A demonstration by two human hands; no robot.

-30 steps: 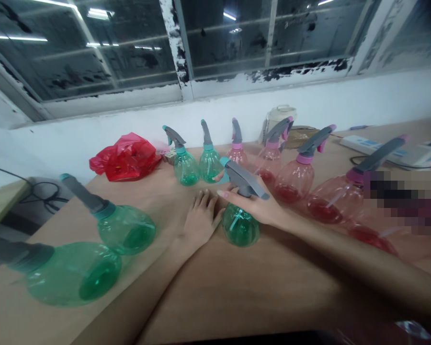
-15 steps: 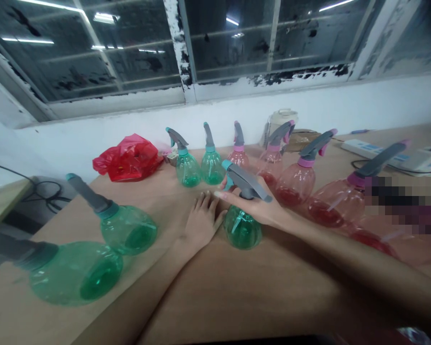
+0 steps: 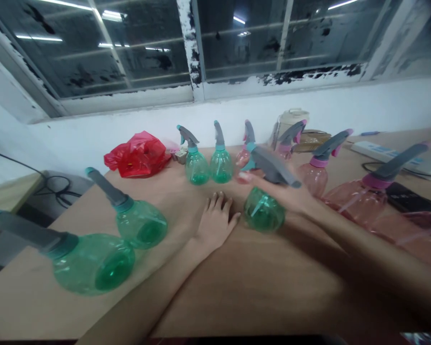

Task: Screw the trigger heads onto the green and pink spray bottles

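My right hand is wrapped round the neck of a green spray bottle with a grey trigger head and teal nozzle. The bottle is tilted, and its base looks lifted off the wooden table. Flat on the tabletop, fingers spread, lies my left hand, just left of that bottle and holding nothing. Two green spray bottles stand behind my hands. Two more stand at the left. Several pink spray bottles line the right side, some partly hidden by my right arm.
A red plastic bag sits at the back left. Along the wall are a whitish container, a brown packet and a white power strip. A dark phone-like object lies at the right, behind the pink bottles.
My right hand has raised and tilted the green bottle, moving it rightward away from my left hand. My left hand stays flat on the table. The whole view has shifted slightly.
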